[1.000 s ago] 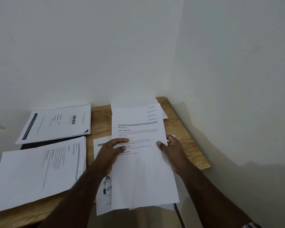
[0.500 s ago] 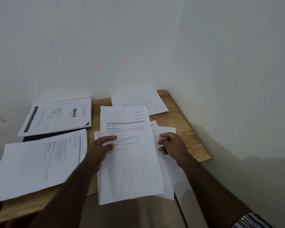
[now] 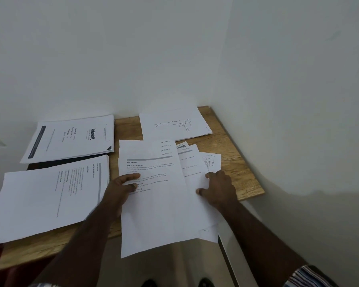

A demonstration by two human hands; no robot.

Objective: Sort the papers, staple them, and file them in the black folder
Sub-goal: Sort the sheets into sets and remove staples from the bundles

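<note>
My left hand point(image 3: 122, 188) grips a stack of printed sheets point(image 3: 155, 204) at its left edge, thumb on top. The stack overhangs the table's front edge. To its right lie several fanned sheets point(image 3: 195, 162), and my right hand point(image 3: 219, 189) rests on them with thumb and fingertips touching the paper. A strip of the black folder point(image 3: 50, 165) shows under the blinkit-headed pile point(image 3: 71, 139) at the back left. In front of it lies another pile of text pages point(image 3: 46, 197). A sheet with a line drawing of a figure point(image 3: 174, 125) is at the back.
The small wooden table point(image 3: 243, 179) stands in a corner, with white walls behind and to the right. Its right and front edges are close to my hands. The front-left pile overhangs the table's front edge. No stapler is in view.
My left hand has drawn the stack left and toward me, uncovering the drawing sheet and the fanned sheets. My right hand let go of the stack and came down on the fanned sheets.
</note>
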